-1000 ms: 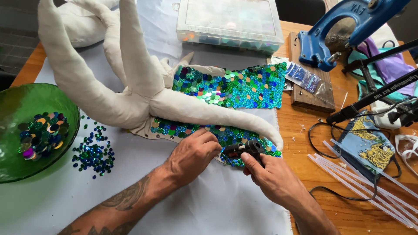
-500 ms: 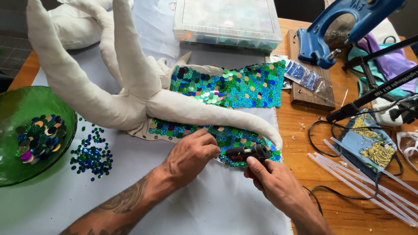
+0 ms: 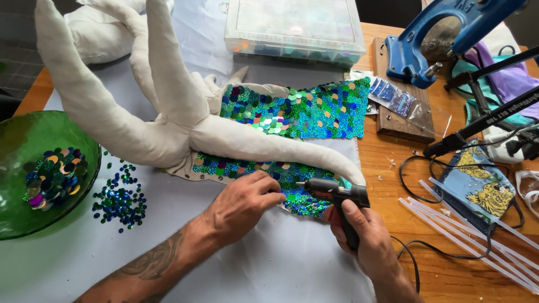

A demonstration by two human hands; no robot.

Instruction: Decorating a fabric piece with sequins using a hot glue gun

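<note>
Seen from above, a person is working at a wooden table (image 3: 443,264) covered partly by a pale cloth (image 3: 269,264). The right hand (image 3: 368,241), at about five o'clock in the view, is gripping a black glue gun (image 3: 337,196), its fingers curled tight around the handle, with the nozzle pointing toward nine o'clock. The left hand (image 3: 244,205), just left of centre, is resting with its fingers pressed together on the near edge of a green and blue sequinned panel (image 3: 269,171); the fingertips are lying just beside the nozzle. A stuffed cream fabric figure (image 3: 168,112) with long limbs is lying over the sequin work, and a second sequinned panel (image 3: 303,109) is sitting behind it at twelve o'clock. At nine o'clock, a green glass bowl (image 3: 22,140) is holding loose sequins, with more loose sequins (image 3: 119,197) scattered beside it. Clear glue sticks (image 3: 477,230) are lying at four o'clock.
</note>
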